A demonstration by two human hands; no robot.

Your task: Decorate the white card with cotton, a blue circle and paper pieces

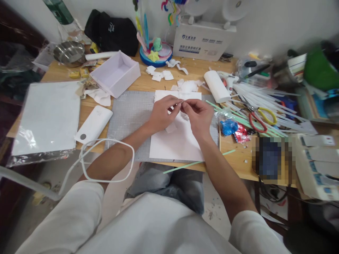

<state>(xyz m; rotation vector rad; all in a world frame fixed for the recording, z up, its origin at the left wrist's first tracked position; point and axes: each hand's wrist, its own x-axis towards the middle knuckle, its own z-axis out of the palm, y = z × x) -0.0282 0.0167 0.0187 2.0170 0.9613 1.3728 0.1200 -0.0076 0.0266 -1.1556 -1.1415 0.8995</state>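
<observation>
My left hand (164,112) and my right hand (199,115) meet above a white sheet of paper (169,146). Thumb and fingers of each are pinched together at one spot, around something small and thin that I cannot make out. A small whitish scrap (171,127) lies on the sheet just below my left hand. Under the sheet is a grey cutting mat (127,116) with grid lines. A pale green strip (182,167) lies across the table's front edge, partly hidden by my right forearm.
To the left are a lilac open box (123,79), a white power bank (94,124) and a plastic-wrapped white pack (50,116). On the right lie red-and-yellow-handled scissors (261,118), many white sticks (267,97) and a glue gun (229,80). Tissue scraps (189,85) lie behind my hands.
</observation>
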